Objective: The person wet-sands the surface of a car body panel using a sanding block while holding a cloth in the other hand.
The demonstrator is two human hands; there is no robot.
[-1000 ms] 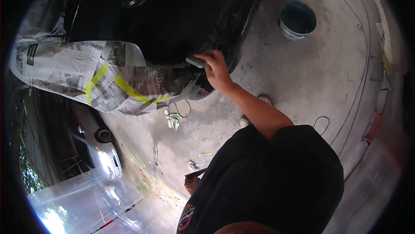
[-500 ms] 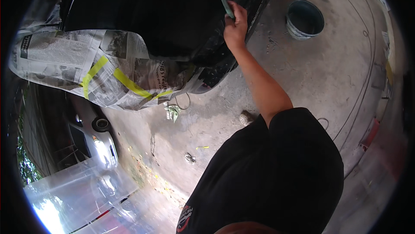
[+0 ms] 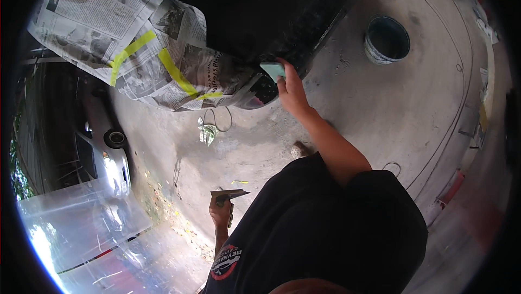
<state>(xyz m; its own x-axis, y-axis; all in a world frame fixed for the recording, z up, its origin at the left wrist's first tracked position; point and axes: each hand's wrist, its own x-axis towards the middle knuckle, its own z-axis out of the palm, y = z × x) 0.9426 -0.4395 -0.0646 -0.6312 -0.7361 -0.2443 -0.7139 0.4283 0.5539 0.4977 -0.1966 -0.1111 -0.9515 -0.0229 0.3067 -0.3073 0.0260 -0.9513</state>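
Note:
In my right hand [image 3: 292, 85] is a small flat light-green block [image 3: 273, 70], pinched between thumb and fingers. It is at the lower edge of a glossy black car body [image 3: 260, 11], just above the dark corner by the masked part; I cannot tell whether it touches. My left hand [image 3: 220, 213], low and near my chest, is closed around the grip of a thin dark flat plate [image 3: 230, 192], seen nearly edge-on. Newspaper [image 3: 87, 28] held by yellow-green tape [image 3: 178, 75] covers the car's left part.
A dark bucket [image 3: 374, 49] stands on the concrete floor to the right. Crumpled paper [image 3: 207, 133] and a thin loop of cord lie below the car. A silver car [image 3: 106, 147] is parked at left, behind clear plastic sheeting [image 3: 76, 223]. A long cable [image 3: 460, 104] curves along the right.
My right hand has moved down and slightly left along the black body with the green block. My left hand has come into view with the dark plate. The view has shifted.

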